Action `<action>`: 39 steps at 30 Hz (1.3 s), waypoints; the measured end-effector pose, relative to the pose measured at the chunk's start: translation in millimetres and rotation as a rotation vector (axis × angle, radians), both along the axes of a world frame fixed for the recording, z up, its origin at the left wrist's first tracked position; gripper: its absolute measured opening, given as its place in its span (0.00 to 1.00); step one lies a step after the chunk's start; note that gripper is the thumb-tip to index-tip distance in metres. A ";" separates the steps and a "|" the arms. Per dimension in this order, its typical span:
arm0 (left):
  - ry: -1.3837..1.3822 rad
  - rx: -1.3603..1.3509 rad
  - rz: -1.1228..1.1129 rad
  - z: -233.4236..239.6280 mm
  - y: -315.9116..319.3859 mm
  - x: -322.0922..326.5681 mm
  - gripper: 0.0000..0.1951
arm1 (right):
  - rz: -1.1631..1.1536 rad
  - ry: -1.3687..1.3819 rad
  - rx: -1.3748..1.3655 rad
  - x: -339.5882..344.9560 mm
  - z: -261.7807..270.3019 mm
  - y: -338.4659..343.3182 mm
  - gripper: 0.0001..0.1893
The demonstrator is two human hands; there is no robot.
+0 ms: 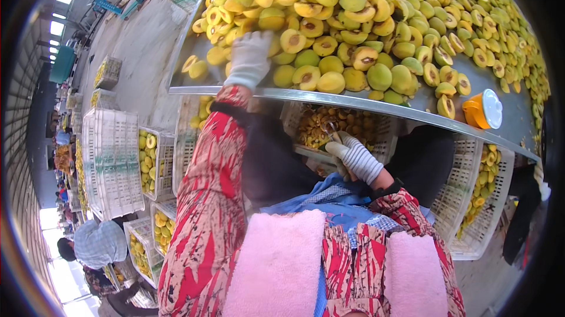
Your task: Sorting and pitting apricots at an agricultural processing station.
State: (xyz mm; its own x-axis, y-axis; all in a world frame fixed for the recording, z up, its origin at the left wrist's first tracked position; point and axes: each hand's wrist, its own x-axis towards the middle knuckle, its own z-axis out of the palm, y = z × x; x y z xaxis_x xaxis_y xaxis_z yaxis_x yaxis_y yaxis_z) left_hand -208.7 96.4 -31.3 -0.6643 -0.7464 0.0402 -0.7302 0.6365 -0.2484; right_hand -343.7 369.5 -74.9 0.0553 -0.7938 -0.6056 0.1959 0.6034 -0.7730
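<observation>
My left hand (250, 58), in a white glove, reaches over the metal table's raised front edge to the near left of a heap of halved yellow-green stone fruit (326, 45). Its blurred fingertips touch or hover at the fruit, and whether they hold any I cannot tell. Lower down, in front of my lap, my right hand (355, 158) wears a striped glove and grips a hand tool (332, 130) with a metal head. Below that tool is a white plastic crate (388, 140) of brownish fruit pits and scraps (324, 122), between my knees under the table edge.
An orange cup with a white lid (479, 109) stands near the front rim of the metal table (309, 95). Perforated crates of fruit flank me at left (154, 162) and right (485, 211). Stacked white crates (111, 162) stand further left. A person in a checked shirt (99, 244) bends nearby.
</observation>
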 end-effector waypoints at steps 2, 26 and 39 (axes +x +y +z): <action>0.323 -0.025 0.014 0.9 12.2 20.7 0.33 | 0.014 0.017 -0.012 -1.1 4.0 1.7 0.15; 2.167 1.376 0.588 -35.2 207.5 -12.9 0.21 | -0.084 0.318 -0.406 46.8 -1.8 0.8 0.17; 2.301 1.501 0.598 -32.5 201.0 -4.7 0.24 | -0.005 0.318 -0.541 35.2 2.1 -2.6 0.15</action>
State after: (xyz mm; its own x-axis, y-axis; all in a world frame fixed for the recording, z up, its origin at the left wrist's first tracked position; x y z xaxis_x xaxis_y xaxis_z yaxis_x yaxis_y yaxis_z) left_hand -213.4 297.4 -63.8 -0.3034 -0.8707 -0.3871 0.6627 -0.4848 0.5709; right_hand -308.5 366.9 -72.8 -0.0658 -0.9924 -0.1043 -0.0925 0.1102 -0.9896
